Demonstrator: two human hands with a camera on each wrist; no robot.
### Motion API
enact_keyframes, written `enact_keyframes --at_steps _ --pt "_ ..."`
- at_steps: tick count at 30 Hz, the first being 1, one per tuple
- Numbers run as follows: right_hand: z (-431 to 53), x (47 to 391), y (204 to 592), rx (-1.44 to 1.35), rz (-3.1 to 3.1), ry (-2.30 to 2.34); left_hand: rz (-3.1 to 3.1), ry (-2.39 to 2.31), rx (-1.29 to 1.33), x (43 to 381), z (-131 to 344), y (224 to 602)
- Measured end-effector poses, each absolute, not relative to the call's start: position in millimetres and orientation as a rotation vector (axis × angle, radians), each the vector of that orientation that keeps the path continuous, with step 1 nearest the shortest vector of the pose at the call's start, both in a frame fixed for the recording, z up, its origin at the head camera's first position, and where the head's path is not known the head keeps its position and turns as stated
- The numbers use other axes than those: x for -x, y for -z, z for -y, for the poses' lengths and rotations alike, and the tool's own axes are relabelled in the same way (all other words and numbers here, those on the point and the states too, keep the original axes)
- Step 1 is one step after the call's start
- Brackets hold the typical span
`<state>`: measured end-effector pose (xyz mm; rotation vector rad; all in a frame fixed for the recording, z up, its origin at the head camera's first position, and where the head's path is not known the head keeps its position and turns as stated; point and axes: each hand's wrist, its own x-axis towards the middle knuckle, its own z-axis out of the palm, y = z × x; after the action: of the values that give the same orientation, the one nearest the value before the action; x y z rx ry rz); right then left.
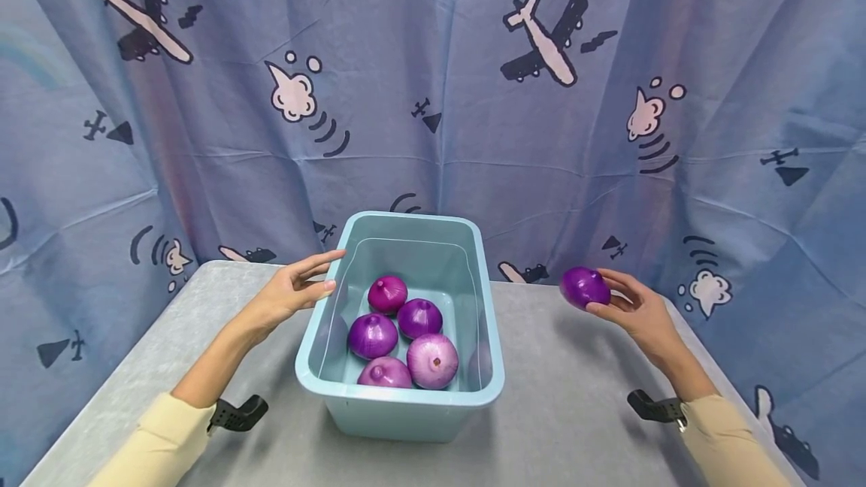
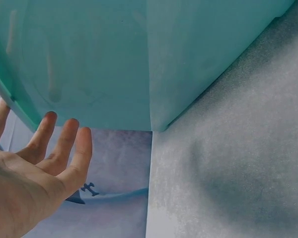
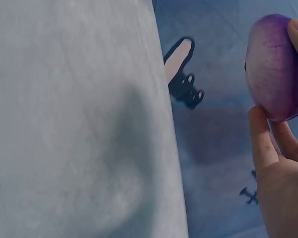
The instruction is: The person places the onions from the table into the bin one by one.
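Observation:
In the head view my right hand (image 1: 639, 316) holds a purple onion (image 1: 584, 288) above the table's right side, between thumb and fingers. The right wrist view shows that onion (image 3: 274, 69) pinched by the fingertips, partly cut off by the frame edge. My left hand (image 1: 287, 295) is at the left rim of a light blue plastic bin (image 1: 399, 395), its fingers extended and relaxed. In the left wrist view the fingers (image 2: 64, 146) lie close beside the bin's outer wall (image 2: 89, 59); whether they press on it, I cannot tell. Several onions, including a pale purple onion (image 1: 433, 361), lie inside the bin.
The bin stands on a grey table (image 1: 555, 412), left of its middle. A blue curtain (image 1: 406, 81) printed with airplanes hangs behind and along both sides. Both forearms wear black wrist mounts (image 1: 238, 413) below cream sleeves (image 1: 162, 438).

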<state>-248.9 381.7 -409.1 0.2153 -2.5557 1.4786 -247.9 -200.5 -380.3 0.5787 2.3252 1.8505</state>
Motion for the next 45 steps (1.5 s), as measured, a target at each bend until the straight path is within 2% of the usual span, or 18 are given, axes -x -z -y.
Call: enact_keyframes --at_steps 23,45 --pt "-318 242 343 -0.496 2.533 -1.537 -2.311 -1.848 -0.576 251 198 378" --pt "-248 242 314 -0.905 2.391 -1.781 -2.319 -1.852 -0.564 248 200 378"
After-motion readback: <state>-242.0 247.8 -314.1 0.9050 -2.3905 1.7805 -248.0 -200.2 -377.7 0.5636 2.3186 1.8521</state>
